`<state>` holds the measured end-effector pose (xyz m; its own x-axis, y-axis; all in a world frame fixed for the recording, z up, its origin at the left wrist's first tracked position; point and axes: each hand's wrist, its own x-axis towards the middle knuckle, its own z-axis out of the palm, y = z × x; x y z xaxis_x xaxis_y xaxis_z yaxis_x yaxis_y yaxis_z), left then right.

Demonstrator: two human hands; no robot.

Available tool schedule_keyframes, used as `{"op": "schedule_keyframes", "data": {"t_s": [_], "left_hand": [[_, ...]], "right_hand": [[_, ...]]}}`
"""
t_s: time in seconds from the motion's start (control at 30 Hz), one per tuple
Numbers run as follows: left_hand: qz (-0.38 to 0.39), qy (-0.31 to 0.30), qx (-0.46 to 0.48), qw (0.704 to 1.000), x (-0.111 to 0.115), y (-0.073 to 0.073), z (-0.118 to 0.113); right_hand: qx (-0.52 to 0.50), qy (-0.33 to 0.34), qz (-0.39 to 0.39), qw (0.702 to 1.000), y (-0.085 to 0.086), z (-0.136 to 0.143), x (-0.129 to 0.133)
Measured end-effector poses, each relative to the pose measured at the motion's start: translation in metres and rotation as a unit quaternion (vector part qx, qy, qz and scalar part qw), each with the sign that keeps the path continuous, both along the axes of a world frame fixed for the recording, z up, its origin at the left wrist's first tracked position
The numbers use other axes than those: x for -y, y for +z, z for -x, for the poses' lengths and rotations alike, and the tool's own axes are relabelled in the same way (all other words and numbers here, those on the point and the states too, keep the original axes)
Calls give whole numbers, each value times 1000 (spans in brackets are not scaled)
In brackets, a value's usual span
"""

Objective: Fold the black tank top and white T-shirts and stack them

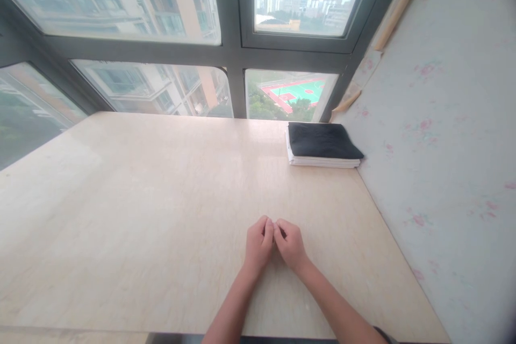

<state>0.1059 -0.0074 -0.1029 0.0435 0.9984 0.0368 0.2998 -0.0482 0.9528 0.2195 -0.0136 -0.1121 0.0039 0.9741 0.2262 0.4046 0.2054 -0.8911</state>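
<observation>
- Our left hand (258,244) and right hand (291,244) rested together on the pale table (141,209), fingers curled and knuckles touching; we held nothing, as far as we could tell.
- The nearest thing was a folded stack of cloth (322,145), black on top and white beneath, lying flat at the far right corner, well apart from our hands.
- It sat close against the flowered wall (447,118) and near the window (226,59), seemingly kept out of the way.
</observation>
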Motion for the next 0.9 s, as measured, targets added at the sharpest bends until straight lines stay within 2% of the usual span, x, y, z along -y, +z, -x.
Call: {"op": "schedule_keyframes", "data": {"t_s": [0.9], "left_hand": [[2, -2, 1, 1000, 2, -3, 2]], "right_hand": [[4, 3, 2, 1000, 0, 0, 3]]}}
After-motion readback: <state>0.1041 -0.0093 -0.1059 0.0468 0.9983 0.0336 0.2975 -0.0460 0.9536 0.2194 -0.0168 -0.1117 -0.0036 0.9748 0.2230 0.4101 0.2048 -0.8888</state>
